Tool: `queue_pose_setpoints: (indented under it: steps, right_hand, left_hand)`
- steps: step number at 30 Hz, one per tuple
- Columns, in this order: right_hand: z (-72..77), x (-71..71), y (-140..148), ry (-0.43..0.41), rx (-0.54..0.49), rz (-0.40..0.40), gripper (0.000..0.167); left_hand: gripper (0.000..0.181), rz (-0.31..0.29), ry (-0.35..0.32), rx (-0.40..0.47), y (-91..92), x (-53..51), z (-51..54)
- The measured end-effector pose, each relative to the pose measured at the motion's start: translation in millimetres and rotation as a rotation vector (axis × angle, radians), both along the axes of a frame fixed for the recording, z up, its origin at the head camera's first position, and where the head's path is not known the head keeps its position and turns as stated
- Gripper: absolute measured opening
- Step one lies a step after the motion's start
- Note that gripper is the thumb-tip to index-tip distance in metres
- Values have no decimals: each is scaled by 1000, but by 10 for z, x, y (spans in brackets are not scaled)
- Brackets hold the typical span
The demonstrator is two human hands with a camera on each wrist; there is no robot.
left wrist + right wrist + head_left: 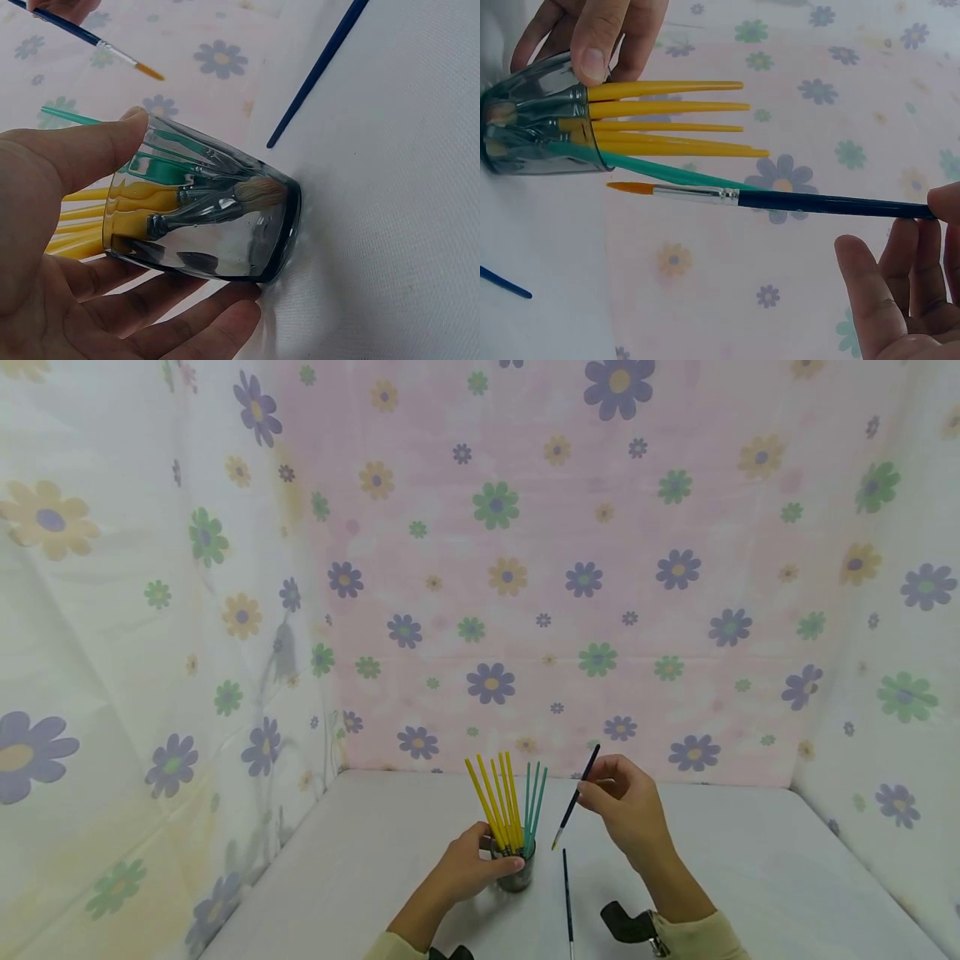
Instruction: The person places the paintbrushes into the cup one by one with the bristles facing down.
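My left hand [467, 866] grips a clear drinking glass [247, 255], thumb on one side and fingers round the other. Yellow-handled paintbrushes [504, 802] and green-handled paintbrushes [534, 802] stand in it, bristles down. Between thumb and fingers my right hand [628, 810] pinches a dark blue paintbrush [802, 202] by its handle. Its orange-brown bristles [630, 187] point down, beside the glass's rim and apart from it. A second blue paintbrush [567, 893] lies on the white table, right of the glass.
The white table [360, 843] is enclosed by flowered cloth at the back [540, 635] and both sides. A black strap piece [628, 922] shows by my right wrist.
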State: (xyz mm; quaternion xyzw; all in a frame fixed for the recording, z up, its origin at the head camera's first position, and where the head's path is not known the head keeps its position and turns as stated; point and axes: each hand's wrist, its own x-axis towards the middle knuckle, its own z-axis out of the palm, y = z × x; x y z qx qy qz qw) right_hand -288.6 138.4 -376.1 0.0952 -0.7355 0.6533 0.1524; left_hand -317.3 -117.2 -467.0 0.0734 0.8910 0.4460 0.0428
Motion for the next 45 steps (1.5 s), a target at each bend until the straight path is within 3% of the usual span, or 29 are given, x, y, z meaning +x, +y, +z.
queue_pose_setpoints:
  steps: [8, 15, 29, 45]
  right_hand:
    - [-38, 39, -130, 74, 8, -13, 18]
    - [-152, 23, -252, 88, 60, -16, 16]
    - [-389, -83, -401, -12, 103, 1, 15]
    - [-506, -154, -439, -59, 148, -27, 16]
  left_hand:
    - [65, 3, 5, -4, -6, -8, -21]
    - [65, 5, 5, 1, 1, 15, 1]
    - [67, -5, 5, 15, -13, 8, -4]
    - [68, -10, -4, 14, -16, 3, -1]
